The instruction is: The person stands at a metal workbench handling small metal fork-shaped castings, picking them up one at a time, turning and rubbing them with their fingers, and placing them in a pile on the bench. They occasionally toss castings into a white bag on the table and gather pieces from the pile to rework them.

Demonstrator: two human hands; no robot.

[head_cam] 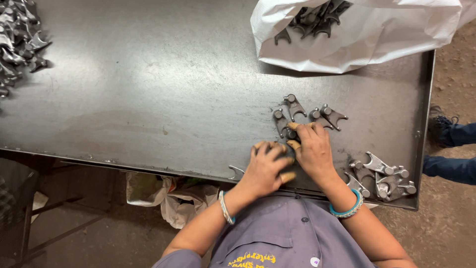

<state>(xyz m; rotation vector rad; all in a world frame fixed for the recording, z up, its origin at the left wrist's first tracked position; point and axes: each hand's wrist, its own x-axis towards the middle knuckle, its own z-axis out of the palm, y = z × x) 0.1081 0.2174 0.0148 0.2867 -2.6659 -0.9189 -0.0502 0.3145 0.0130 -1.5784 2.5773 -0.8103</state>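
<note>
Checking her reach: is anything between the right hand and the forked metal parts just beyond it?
Nothing visible. The right hand already has fingertips on the nearest grey forked metal part; only bare dark steel tabletop surrounds that cluster.

Both forearms are extended forward and angled inward, the left hand [265, 168] being held palm down with fingers curled and spread, and the right hand [313, 151] being laid close beside it, palm down, fingertips extended forward, a bangle being worn on each wrist.

Sack [377, 39] behind forged parts [307, 116]; pile [17, 44] far left, perhaps same.
</note>
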